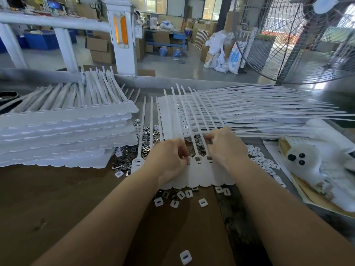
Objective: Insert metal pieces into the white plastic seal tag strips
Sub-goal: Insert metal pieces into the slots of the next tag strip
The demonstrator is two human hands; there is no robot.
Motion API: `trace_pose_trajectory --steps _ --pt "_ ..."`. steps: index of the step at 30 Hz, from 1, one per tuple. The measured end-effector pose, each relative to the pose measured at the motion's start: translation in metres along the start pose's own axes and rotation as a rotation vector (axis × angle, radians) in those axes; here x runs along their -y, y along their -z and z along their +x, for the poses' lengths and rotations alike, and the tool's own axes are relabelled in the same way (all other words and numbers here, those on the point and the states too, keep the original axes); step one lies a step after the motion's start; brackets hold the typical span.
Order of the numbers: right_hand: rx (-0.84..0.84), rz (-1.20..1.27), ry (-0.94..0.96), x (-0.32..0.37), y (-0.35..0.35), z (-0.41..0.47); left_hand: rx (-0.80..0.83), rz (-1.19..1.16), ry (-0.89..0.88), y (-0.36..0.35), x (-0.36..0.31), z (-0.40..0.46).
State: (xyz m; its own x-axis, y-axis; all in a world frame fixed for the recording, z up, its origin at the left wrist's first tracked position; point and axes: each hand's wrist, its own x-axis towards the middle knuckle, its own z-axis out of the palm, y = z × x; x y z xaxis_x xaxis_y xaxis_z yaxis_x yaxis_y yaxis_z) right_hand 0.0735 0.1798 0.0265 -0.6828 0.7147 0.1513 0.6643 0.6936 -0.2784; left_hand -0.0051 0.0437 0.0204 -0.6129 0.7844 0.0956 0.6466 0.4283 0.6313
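Observation:
A joined row of white seal tag strips (203,175) lies flat before me, tails pointing away. My left hand (169,160) rests on its left part, fingers curled and pinching something small at a tag head; what it pinches is hidden. My right hand (224,146) has curled fingers over the tails just above the heads at the right. Shiny metal pieces (132,150) lie heaped on the table left of the hands. Small white square caps (174,203) are scattered below the row.
A tall stack of white tag sheets (63,131) fills the left. Another pile of tag strips (249,110) fans out behind and right. White bags on cardboard (317,160) sit at the right edge. A large fan (299,41) stands at the back right.

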Motion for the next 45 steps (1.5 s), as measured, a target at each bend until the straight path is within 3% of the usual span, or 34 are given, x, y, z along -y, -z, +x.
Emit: trace_pose_trajectory --steps 3,11,25,39,45 --pt "0.019 -0.046 0.009 0.001 -0.001 0.004 -0.018 -0.017 -0.001 -0.001 0.0 0.0" --pt "-0.134 -0.064 0.02 -0.002 -0.011 -0.001 -0.017 -0.019 0.007 -0.002 -0.002 0.002" --pt "-0.325 0.361 0.084 -0.009 -0.009 -0.013 -0.003 -0.053 0.007 -0.002 0.001 0.001" --pt "-0.1 0.816 0.17 -0.004 0.001 -0.034 0.003 -0.165 0.032 0.001 0.002 0.001" --pt "-0.055 0.879 0.202 -0.001 0.001 -0.037 -0.156 -0.338 -0.003 0.0 -0.006 0.004"
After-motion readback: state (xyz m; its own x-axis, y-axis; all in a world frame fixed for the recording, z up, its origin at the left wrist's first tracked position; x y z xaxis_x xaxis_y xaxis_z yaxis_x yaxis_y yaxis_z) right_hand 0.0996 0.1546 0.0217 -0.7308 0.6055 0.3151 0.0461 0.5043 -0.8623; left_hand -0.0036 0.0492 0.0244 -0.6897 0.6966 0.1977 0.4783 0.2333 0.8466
